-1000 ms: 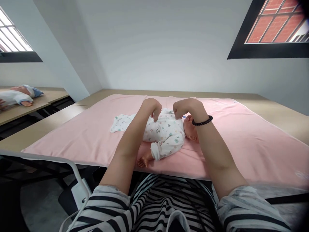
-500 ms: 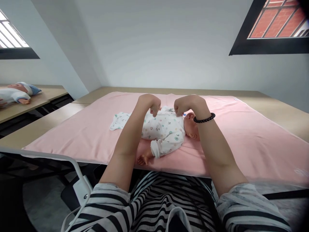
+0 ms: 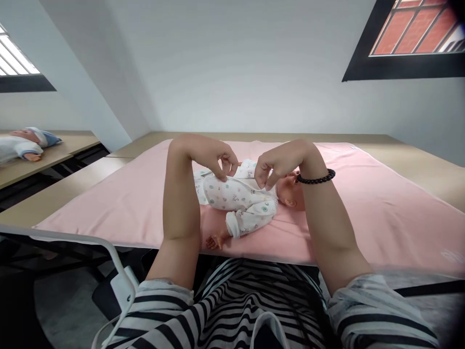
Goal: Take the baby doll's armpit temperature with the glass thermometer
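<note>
Since half a second ago, the left hand (image 3: 211,154) has shifted away from the doll's (image 3: 289,195) head and loosened from a tight curl; the right hand (image 3: 282,161) has dropped a little, its fingertips now lower on the chest; more of the shirt (image 3: 238,195) front shows between the two, with a rounded corner just below the left hand.

The doll lies on its back on a pink blanket (image 3: 366,213), its head to the right and partly hidden by the right forearm; the blanket covers much of the surface (image 3: 414,160); the near sleeve (image 3: 250,220) points back toward the person. The step in hand looks like straightening the front edge of the shirt along the body; the next move seems to call for a light, even grip near both ends of that edge, so that the cloth lies flat.

Both arms reach forward with the wrists bent sharply, fingers pointing down and inward; a dark bracelet (image 3: 317,180) circles the right wrist. The left hand is half open, thumb and fingers curved at the shirt's edge; the right thumb and forefinger come close together over the cloth; I cannot tell whether either hand truly pinches it.
</note>
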A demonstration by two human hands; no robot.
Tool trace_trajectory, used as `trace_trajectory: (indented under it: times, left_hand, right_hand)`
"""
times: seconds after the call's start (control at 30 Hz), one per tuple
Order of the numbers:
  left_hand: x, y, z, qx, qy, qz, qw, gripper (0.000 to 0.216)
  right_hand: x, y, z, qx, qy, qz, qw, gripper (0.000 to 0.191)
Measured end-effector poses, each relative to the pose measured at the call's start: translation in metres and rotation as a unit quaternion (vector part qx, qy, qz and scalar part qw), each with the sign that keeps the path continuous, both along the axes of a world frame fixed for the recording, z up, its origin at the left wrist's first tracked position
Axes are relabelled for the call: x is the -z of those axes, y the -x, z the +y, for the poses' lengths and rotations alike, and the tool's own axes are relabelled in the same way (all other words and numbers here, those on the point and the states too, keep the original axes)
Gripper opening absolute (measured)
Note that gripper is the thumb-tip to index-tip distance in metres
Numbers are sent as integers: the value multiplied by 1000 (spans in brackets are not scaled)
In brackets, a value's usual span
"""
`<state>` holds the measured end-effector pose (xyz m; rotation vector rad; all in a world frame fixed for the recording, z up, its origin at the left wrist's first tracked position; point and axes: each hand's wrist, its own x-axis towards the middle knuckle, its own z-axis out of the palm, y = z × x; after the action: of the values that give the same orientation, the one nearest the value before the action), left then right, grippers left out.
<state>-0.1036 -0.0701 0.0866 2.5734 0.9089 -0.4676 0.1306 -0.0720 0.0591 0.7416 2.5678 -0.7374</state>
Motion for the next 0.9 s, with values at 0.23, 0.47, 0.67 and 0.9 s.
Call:
trace_trajectory:
  times: [0.23,0.47,0.67,0.9]
  left_hand:
    - [-12,6,-24,38,23,-30,999,24]
    - [0,8,2,-54,-22,-4,998,33]
    - [25,-32,37,-151,-15,122,981,44]
    - [33,-56,31,-204,-46,178,962,55]
  right_hand:
    - [-11,-9,-7,-57,125,14,990,30]
    - [-5,-25,0,124,-16,27,992,26]
    - [10,11,1,275,-96,-116,949,16]
    - [14,28,0,292,-108,-126,942,20]
